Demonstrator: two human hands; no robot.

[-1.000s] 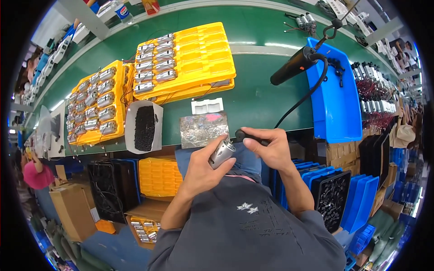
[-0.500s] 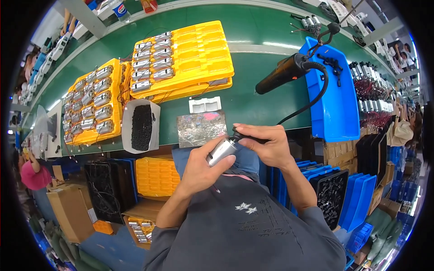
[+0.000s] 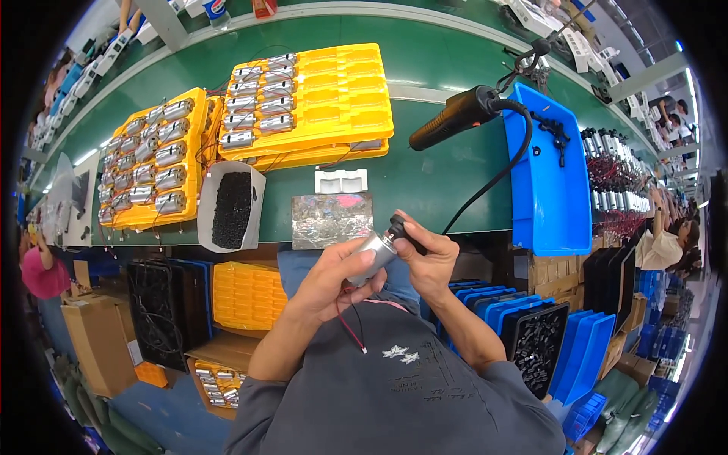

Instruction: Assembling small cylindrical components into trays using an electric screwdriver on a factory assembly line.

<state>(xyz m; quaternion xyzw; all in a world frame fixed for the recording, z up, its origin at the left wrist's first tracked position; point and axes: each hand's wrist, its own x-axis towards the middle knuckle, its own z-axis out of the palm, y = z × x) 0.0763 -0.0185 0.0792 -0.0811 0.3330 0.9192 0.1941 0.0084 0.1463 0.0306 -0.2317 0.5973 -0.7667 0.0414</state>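
Note:
In front of my torso, my left hand (image 3: 327,279) grips a silver cylindrical motor (image 3: 374,255), which is tilted with its upper end to the right. Thin red and black wires (image 3: 350,331) hang below that hand, over my shirt. My right hand (image 3: 432,264) pinches a black plastic piece (image 3: 400,228) at the motor's upper end. Fingers partly cover the piece, so how it is seated is hidden. Just beyond my hands, a scuffed metal plate (image 3: 332,221) lies at the table edge, with a white two-slot holder (image 3: 340,181) behind it.
Yellow trays (image 3: 364,95) of motors stand at the left, beside a white box (image 3: 208,220) of small black parts. A black electric screwdriver (image 3: 453,118) hangs over the table. At right are a blue bin (image 3: 550,201) and rows of motors (image 3: 618,178).
My right hand has turned from over the black piece to beside it, exposing more of it. The motor's wires now hang farther into view. The whole view has shifted slightly.

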